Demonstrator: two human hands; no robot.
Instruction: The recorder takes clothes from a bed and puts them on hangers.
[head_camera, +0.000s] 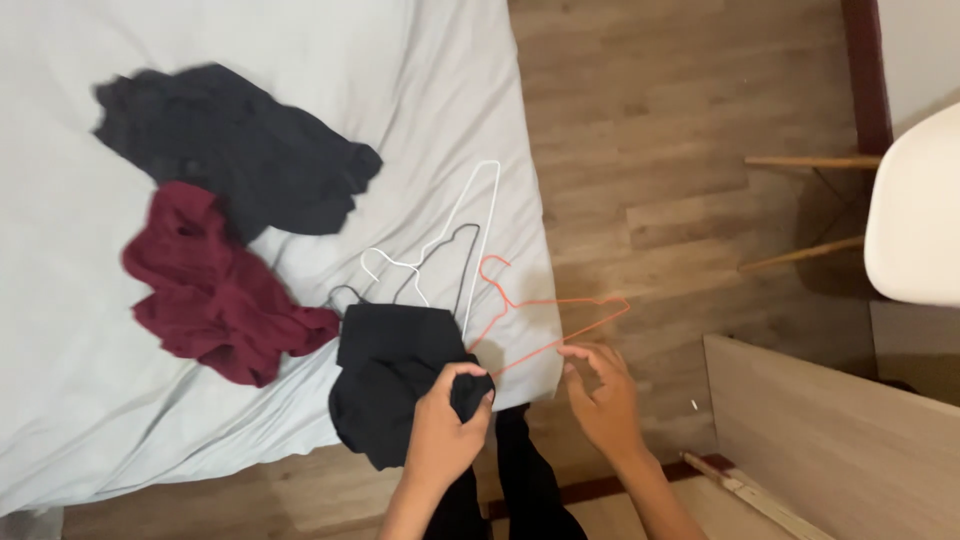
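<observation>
left hand (447, 425) clenched on black garment (395, 370), right hand (600, 395) loosely open touching orange hanger (545, 325); nothing hung yet, two garments waiting on bed (60, 400).

The black garment (385, 375) lies crumpled at the bed's near edge, one corner bunched inside the left hand's (445, 425) closed grip, the rest spreading up and away to the left of that grip. The orange hanger (545, 320) lies flat just right of it, hook pointing away, its long bar running out over the mattress edge; the right hand's (603, 395) spread fingertips sit at its lower wire, seemingly touching, though blur makes contact uncertain.
</observation>
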